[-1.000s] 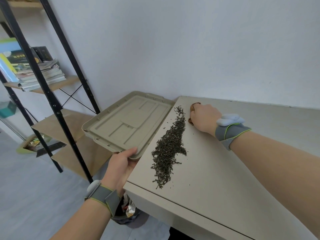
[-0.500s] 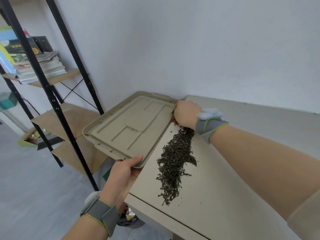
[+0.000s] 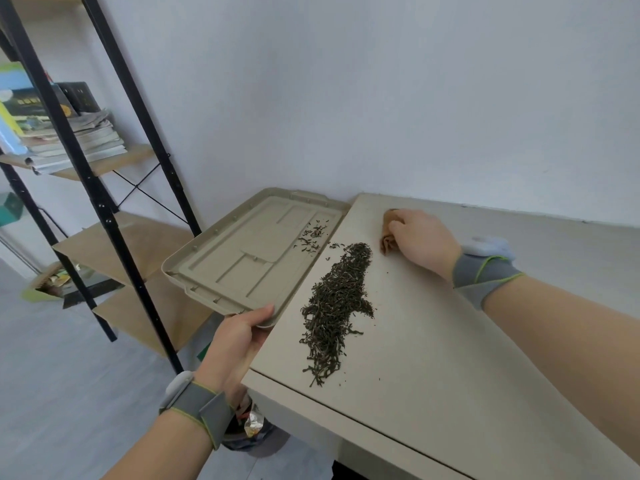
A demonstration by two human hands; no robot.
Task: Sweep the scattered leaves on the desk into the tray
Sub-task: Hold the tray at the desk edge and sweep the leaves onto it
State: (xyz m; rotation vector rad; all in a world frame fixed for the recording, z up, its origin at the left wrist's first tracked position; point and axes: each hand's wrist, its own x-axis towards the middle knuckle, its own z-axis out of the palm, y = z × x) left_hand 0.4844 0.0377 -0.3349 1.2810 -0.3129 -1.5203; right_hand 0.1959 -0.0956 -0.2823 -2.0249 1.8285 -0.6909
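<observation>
Delta vs 0.5 s ago: the right hand (image 3: 420,239) has pulled back from the tray-side edge of the desk (image 3: 450,358) toward the wall. It now sits just beside the far end of the leaf pile (image 3: 334,306), apart from it. Its fingers are clenched round a brown cloth (image 3: 388,233) that rests on the desk.

The tray (image 3: 221,261) was bare then. It now holds a thin scatter of loose leaves (image 3: 311,236) near its far right side (a small fraction of the lot). The bulk is still one long dark streak on the desk, close to the left edge.

The left hand (image 3: 239,336) hasn't changed: it grips the tray's near right corner, thumb on top of the rim, with the tray's long side against the desk edge.

The bin (image 3: 251,429) under the desk has a foil wrapper in it. The shelf (image 3: 104,209) holds stacked books (image 3: 74,142).
</observation>
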